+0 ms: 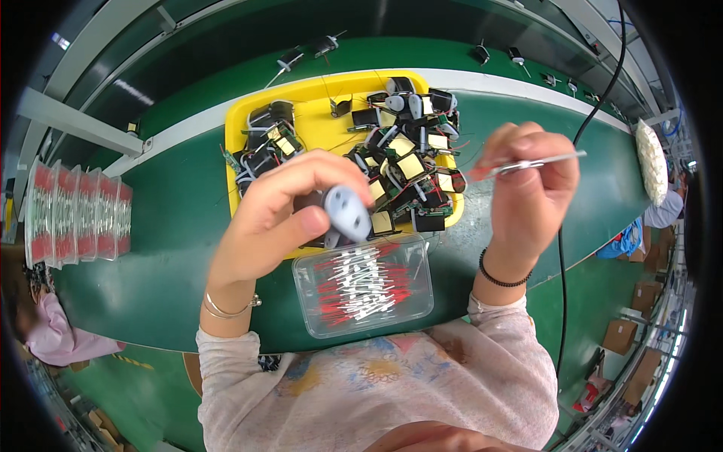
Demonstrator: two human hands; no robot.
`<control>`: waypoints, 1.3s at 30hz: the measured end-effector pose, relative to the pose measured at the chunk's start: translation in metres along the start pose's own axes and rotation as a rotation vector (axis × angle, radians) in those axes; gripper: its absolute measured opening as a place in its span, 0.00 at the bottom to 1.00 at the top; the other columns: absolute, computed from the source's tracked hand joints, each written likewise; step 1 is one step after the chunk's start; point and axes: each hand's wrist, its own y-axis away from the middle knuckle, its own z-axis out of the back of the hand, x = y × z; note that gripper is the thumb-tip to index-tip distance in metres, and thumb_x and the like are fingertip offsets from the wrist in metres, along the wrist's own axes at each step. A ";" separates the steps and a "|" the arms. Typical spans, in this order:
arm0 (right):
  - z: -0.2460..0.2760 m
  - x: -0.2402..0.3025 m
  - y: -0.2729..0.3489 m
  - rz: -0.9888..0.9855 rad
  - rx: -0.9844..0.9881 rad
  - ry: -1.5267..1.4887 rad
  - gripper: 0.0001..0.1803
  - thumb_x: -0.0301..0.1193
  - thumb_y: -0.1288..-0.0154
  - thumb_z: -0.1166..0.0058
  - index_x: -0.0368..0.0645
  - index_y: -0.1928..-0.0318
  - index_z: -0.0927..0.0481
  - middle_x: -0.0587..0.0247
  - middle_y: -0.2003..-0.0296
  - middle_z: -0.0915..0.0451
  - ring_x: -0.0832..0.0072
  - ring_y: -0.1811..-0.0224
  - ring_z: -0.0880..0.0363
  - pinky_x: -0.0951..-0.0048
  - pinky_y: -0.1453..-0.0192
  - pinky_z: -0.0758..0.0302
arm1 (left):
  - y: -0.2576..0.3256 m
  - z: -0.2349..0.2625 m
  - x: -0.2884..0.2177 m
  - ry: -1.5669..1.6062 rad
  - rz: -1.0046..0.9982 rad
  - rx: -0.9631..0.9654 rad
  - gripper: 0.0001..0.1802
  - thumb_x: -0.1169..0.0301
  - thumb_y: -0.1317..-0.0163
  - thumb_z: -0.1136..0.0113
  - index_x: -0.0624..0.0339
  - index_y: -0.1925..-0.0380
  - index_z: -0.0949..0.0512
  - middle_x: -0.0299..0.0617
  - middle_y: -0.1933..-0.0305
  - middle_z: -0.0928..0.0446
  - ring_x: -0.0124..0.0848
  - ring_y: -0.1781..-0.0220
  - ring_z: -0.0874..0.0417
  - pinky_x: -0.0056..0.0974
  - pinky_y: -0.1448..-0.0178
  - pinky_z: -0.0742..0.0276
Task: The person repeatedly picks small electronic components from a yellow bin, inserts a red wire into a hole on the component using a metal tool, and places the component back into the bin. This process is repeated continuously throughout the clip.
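— Sleeves first: pale patterned cloth at the near edge, both forearms rising from it. What's in the left hand?

— It's closed round a small grey plug housing, thumb on the near face, fingers curled over the top. The piece sits just above a clear lidded box of red-and-white leads, at the near edge of the yellow tray.

— And the right hand?

— Clenched on metal tweezers. Their long axis runs left to right, nearly level, and the tips at the left end seem to pinch something small and reddish; I can't tell what.

— So how do the two lie?

— The housing is to the left of the tweezer tips and a little nearer, well apart, with the tray's heap of black and yellow circuit parts between and beyond. The tips point leftward, roughly toward the housing.

— Anything else around?

— A green belt underneath, red-filled clear packs at far left, and a black cable running along the right.
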 end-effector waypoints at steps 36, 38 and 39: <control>-0.034 0.026 0.013 0.356 0.312 0.669 0.17 0.21 0.65 0.32 0.34 0.70 0.24 0.58 0.75 0.22 0.65 0.74 0.21 0.71 0.71 0.23 | 0.003 -0.014 0.015 -0.415 -0.297 -0.142 0.22 0.70 0.56 0.34 0.63 0.58 0.25 0.45 0.57 0.21 0.39 0.47 0.24 0.50 0.38 0.40; -0.033 0.025 0.012 0.371 0.332 0.680 0.17 0.20 0.66 0.33 0.34 0.70 0.24 0.58 0.74 0.22 0.64 0.74 0.21 0.72 0.71 0.23 | 0.003 -0.014 0.015 -0.442 -0.309 -0.146 0.22 0.71 0.57 0.33 0.63 0.59 0.25 0.45 0.57 0.21 0.39 0.48 0.24 0.50 0.38 0.40; -0.033 0.024 0.012 0.379 0.341 0.682 0.18 0.20 0.67 0.33 0.34 0.70 0.23 0.58 0.74 0.22 0.64 0.74 0.21 0.72 0.71 0.23 | 0.003 -0.014 0.015 -0.453 -0.313 -0.149 0.22 0.71 0.58 0.33 0.63 0.59 0.24 0.45 0.57 0.21 0.40 0.48 0.24 0.50 0.38 0.40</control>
